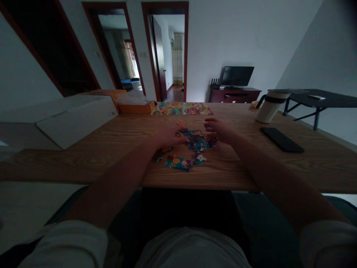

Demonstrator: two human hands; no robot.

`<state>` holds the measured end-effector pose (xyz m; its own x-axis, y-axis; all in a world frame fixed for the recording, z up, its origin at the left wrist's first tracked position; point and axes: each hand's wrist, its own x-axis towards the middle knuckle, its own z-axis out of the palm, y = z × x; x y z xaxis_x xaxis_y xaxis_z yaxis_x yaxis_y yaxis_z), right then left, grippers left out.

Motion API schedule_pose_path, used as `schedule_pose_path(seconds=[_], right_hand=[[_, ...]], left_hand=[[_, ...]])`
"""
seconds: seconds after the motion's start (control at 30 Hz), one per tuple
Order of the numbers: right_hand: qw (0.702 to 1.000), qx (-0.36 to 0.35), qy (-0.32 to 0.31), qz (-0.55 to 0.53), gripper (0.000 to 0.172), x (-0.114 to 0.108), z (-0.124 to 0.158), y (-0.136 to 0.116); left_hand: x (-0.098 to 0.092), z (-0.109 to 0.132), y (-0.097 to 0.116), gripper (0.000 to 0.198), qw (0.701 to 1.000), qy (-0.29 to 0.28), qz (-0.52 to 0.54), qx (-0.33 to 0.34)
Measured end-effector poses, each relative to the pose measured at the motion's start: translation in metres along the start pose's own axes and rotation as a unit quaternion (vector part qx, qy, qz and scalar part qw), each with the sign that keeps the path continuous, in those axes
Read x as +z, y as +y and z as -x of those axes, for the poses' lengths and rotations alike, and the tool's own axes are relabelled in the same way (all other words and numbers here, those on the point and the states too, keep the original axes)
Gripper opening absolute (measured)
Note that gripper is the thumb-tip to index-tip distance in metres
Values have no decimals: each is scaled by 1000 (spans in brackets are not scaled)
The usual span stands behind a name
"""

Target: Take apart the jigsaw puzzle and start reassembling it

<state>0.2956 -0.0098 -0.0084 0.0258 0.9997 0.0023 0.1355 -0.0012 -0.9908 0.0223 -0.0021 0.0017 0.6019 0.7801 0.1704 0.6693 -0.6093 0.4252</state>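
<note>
A heap of colourful jigsaw pieces (195, 143) lies on the wooden table (279, 163) in front of me. A small joined cluster of pieces (178, 163) sits nearer the front edge. My left hand (170, 136) rests at the left side of the heap, fingers curled onto the pieces. My right hand (217, 129) hovers at the heap's right side with fingers bent, pinching what looks like a small piece. A finished puzzle picture (182, 108) lies flat at the table's far edge.
A white cardboard box (69, 119) and an orange box (134, 102) stand at the left. A white mug (270, 106) and a black phone (281, 139) are on the right. Behind are doorways, a TV (236, 76) and a dark side table (315, 97).
</note>
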Motion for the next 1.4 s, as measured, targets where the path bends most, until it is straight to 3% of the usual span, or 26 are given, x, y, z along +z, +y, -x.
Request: schedule_pose_path(seconds=[0.2, 0.33, 0.63, 0.93, 1.1, 1.23, 1.4], right_hand=[[995, 62, -5, -76, 22, 16, 1, 0], [988, 95, -6, -118, 18, 12, 0, -1], [977, 151, 13, -152, 27, 8, -4, -4], [969, 172, -36, -172, 21, 8, -6, -7], [968, 169, -82, -165, 10, 11, -5, -8], [979, 142, -129, -68, 7, 17, -4, -7], [984, 57, -79, 148, 13, 23, -4, -7]], left_hand=[[9, -2, 3, 56, 997, -74, -16, 28], [7, -4, 0, 50, 995, -76, -47, 37], [9, -6, -3, 51, 993, -94, -51, 48], [6, -4, 6, 49, 986, -120, -98, 56], [6, -2, 11, 48, 987, -120, -87, 57], [8, 0, 14, 46, 988, -113, -81, 67], [8, 0, 15, 38, 989, -113, -69, 71]])
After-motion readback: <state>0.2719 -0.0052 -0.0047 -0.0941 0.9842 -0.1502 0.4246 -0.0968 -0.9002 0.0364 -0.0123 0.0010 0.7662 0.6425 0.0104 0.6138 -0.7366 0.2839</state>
